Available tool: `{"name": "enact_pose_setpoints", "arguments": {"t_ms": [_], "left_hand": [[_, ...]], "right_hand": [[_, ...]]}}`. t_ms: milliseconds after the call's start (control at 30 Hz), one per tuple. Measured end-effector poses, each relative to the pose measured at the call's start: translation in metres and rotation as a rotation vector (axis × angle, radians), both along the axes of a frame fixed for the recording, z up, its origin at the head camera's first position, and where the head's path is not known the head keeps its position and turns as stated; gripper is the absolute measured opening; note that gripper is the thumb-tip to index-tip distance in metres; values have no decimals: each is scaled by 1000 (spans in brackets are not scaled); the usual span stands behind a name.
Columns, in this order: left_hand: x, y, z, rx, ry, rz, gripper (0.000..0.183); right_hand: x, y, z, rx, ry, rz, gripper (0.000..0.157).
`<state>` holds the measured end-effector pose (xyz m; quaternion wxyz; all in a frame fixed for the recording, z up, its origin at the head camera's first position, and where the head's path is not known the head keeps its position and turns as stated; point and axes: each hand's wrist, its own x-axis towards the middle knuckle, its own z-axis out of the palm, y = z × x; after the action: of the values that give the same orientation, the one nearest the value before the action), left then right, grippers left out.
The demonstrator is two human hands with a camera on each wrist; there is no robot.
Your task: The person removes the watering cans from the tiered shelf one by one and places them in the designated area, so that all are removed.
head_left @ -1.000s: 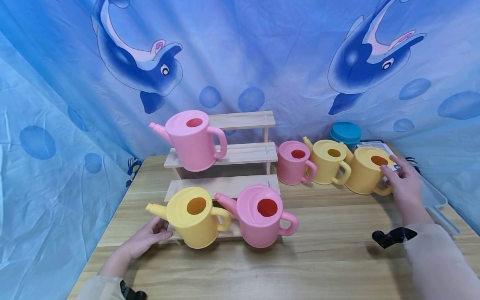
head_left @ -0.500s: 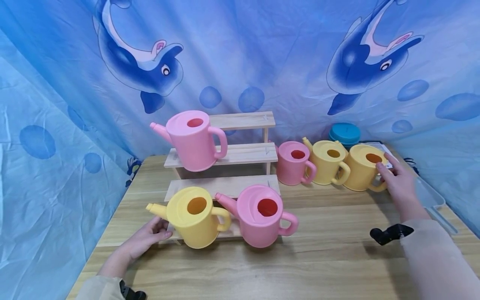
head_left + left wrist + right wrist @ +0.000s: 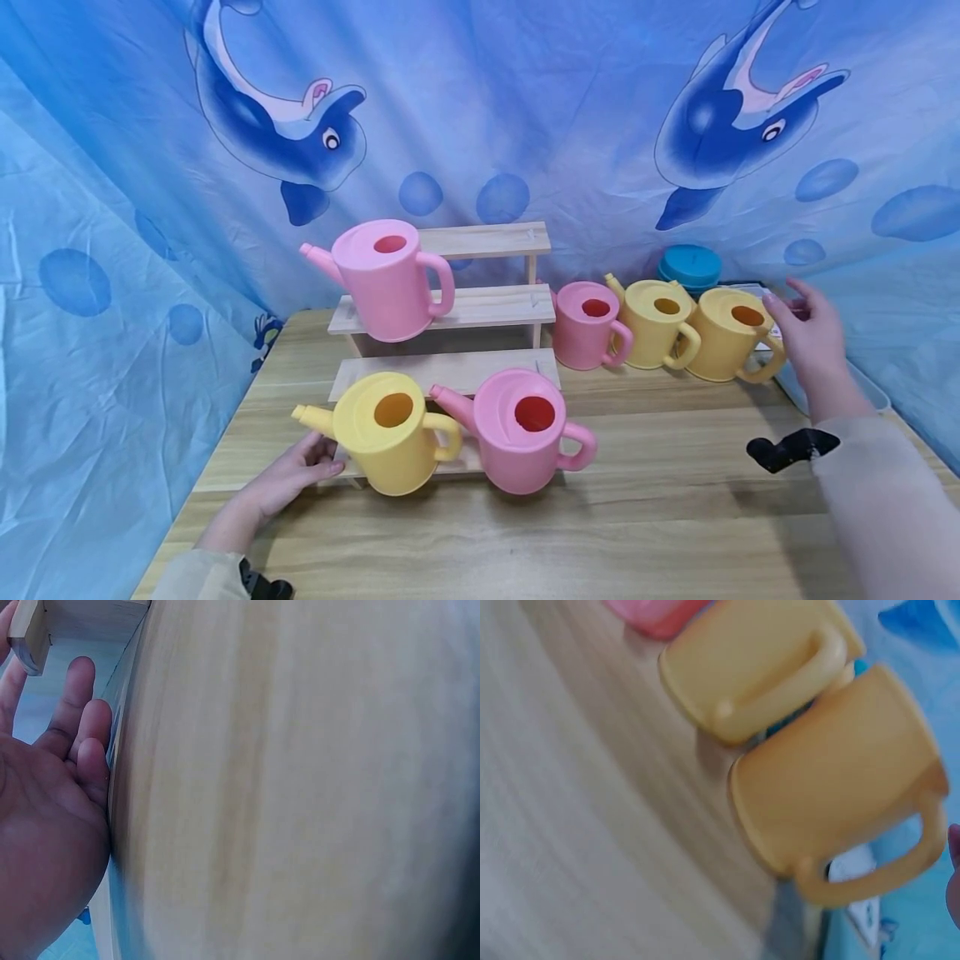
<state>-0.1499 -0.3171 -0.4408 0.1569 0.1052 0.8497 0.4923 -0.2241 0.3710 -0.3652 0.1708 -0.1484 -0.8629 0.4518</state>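
Observation:
My left hand (image 3: 292,479) grips the left end of the lowest step of a tiered wooden shelf (image 3: 442,372). In the left wrist view, the board's corner (image 3: 30,634) sits by the thumb and index finger, the other fingers loosely bent. My right hand (image 3: 813,342) is off to the right of a yellow watering can (image 3: 723,337), just clear of its handle and holding nothing. Beside that can stand another yellow watering can (image 3: 652,329) and a pink watering can (image 3: 585,329). On the shelf are a pink can (image 3: 386,287) higher up, and a yellow can (image 3: 390,442) and pink can (image 3: 521,437) low down.
A round teal container (image 3: 690,265) stands behind the yellow cans. A clear plastic tray (image 3: 870,392) lies at the table's right edge, partly behind my right hand. A blue dolphin-print curtain (image 3: 585,125) hangs behind the wooden table (image 3: 637,517).
The rightmost yellow can has shifted slightly left and back, up against its neighbour. My right hand has let go of it and moved right. My left hand has stayed put.

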Motion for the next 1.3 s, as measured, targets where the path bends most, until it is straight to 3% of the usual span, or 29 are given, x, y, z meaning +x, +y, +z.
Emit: {"name": "enact_pose_setpoints", "arguments": {"t_ms": [167, 500, 867, 1300], "left_hand": [[1, 0, 1, 1, -4, -1, 47], [-1, 1, 2, -23, 2, 1, 50], [0, 0, 0, 2, -1, -4, 49], [1, 2, 3, -16, -15, 9, 49]], "right_hand": [[-11, -20, 25, -21, -1, 35, 73], [-31, -89, 70, -99, 125, 269, 70], [-32, -173, 111, -88, 54, 539, 68], [-35, -253, 138, -47, 16, 825, 66]]}}
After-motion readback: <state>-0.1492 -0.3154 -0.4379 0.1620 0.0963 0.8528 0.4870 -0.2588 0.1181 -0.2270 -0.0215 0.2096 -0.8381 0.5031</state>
